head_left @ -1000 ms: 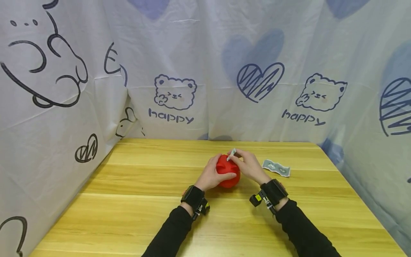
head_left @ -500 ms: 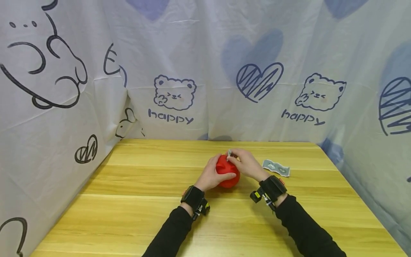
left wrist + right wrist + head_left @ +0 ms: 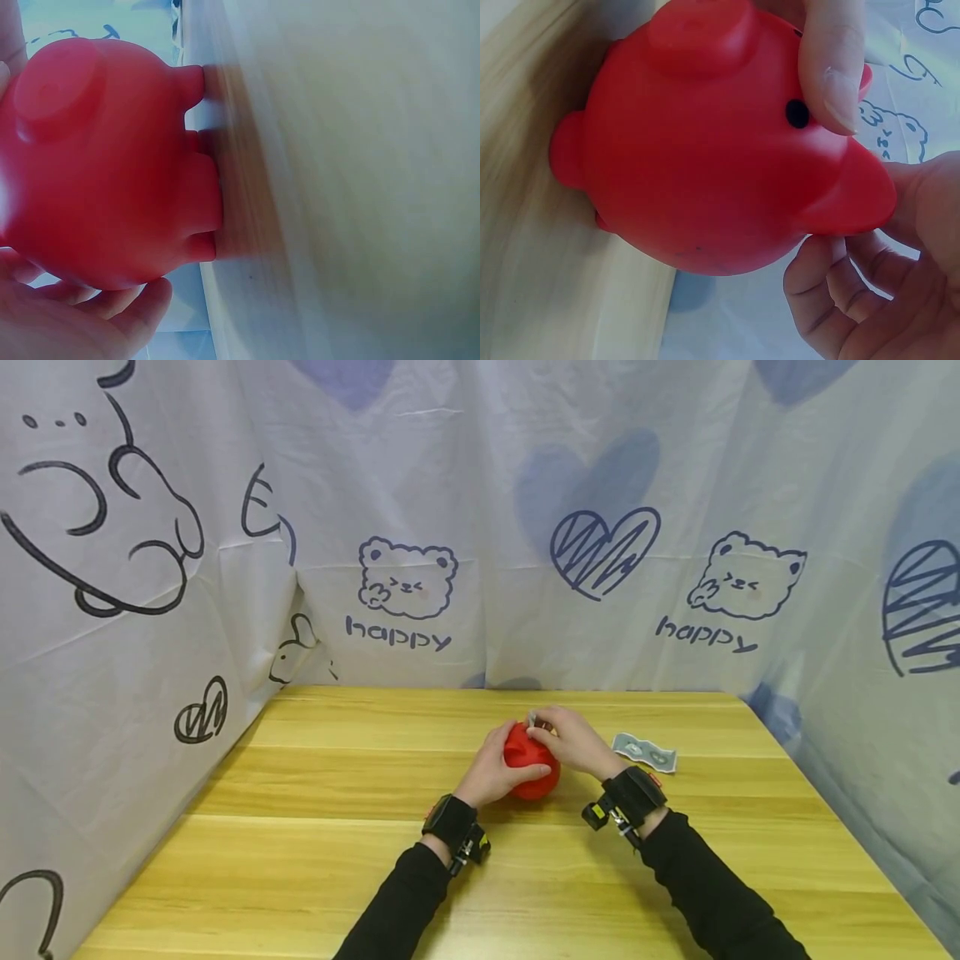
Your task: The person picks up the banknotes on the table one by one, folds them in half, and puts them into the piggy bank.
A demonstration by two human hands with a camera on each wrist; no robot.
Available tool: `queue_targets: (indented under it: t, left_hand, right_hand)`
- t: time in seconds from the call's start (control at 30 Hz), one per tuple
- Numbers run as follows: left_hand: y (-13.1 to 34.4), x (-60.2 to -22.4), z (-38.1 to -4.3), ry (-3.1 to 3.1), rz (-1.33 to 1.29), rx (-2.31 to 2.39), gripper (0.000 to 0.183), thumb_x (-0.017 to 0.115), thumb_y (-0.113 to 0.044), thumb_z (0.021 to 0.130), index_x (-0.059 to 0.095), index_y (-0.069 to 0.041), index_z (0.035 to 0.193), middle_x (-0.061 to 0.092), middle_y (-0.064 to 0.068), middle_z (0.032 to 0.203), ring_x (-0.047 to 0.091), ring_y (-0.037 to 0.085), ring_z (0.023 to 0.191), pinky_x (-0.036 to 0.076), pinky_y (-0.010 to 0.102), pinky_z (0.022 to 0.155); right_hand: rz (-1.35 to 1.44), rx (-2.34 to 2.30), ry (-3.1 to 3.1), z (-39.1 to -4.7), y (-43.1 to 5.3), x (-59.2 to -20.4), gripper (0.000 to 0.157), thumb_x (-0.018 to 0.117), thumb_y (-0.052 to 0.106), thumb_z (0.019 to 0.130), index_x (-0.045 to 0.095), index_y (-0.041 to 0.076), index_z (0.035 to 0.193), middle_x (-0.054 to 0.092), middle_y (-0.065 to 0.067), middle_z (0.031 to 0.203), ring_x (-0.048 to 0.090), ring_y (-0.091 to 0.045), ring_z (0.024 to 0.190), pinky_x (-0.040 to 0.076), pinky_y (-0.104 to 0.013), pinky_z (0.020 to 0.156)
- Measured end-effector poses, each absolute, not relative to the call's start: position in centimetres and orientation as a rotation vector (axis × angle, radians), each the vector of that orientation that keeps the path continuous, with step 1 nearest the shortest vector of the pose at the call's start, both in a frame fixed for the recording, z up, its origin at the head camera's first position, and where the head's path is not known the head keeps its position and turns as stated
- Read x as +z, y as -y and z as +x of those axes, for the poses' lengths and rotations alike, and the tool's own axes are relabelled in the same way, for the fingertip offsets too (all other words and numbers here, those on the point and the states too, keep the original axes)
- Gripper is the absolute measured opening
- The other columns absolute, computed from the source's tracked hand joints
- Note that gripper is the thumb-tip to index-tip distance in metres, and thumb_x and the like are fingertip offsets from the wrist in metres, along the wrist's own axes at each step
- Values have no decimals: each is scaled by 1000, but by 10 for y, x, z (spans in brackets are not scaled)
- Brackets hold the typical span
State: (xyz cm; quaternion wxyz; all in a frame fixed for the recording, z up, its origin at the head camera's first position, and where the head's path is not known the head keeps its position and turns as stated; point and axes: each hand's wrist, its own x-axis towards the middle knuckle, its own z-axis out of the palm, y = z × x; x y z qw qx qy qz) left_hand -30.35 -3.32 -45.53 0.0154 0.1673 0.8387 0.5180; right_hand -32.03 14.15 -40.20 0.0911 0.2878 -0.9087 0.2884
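Observation:
A red piggy bank point(image 3: 534, 787) stands on its short legs on the wooden table. My left hand point(image 3: 489, 772) grips it from the left, its thumb across the front and its fingers round the far side. In the right wrist view the left thumb point(image 3: 831, 75) lies beside the pig's black eye. Over the pig's top, my right hand point(image 3: 579, 745) pinches a small banknote point(image 3: 532, 719), of which only a short end shows. The right fingers point(image 3: 810, 281) are right by the pig's ear point(image 3: 859, 196). The slot is hidden.
A second, creased banknote point(image 3: 645, 752) lies flat on the table point(image 3: 315, 860), right of the hands. White curtains point(image 3: 487, 485) with printed bears and hearts enclose the table at the back and sides.
The right hand has lowered the pinched banknote toward the pig's top, shifting slightly left, and less of the note shows. The left hand and the piggy bank have stayed in place.

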Motion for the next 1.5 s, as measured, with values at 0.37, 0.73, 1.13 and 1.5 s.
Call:
queue_targets:
  t: [0.37, 0.73, 1.13, 1.5]
  left_hand:
    - [33, -457, -305, -2610, 524, 1604, 92, 77, -47, 81, 30, -13, 152, 45, 11, 141, 52, 27, 120, 49, 44, 99]
    - [34, -456, -304, -2604, 519, 1610, 93, 77, -47, 81, 30, -13, 153, 44, 11, 143, 51, 28, 121, 49, 45, 100]
    - [34, -456, -304, -2593, 523, 1626, 92, 78, -46, 80, 31, -13, 152, 45, 11, 141, 52, 28, 120, 49, 44, 99]
    - [34, -457, -304, -2584, 507, 1626, 94, 78, -47, 80, 28, -14, 154, 43, 10, 144, 50, 28, 122, 48, 45, 101]
  right_hand:
    - [827, 881, 2710, -322, -140, -404, 6, 64, 13, 94, 68, 9, 96, 65, -6, 94, 59, -21, 87, 50, -38, 79]
    - [800, 882, 2735, -324, -139, -405, 6, 64, 14, 94, 68, 10, 96, 63, -6, 93, 58, -21, 86, 49, -36, 77]
    - [776, 936, 2751, -321, -139, -402, 10, 65, 16, 94, 69, 9, 99, 65, -6, 97, 59, -21, 89, 50, -37, 79]
    - [764, 983, 2753, -322, -139, -403, 16, 65, 29, 95, 70, 14, 95, 63, -2, 89, 55, -18, 85, 46, -31, 74]
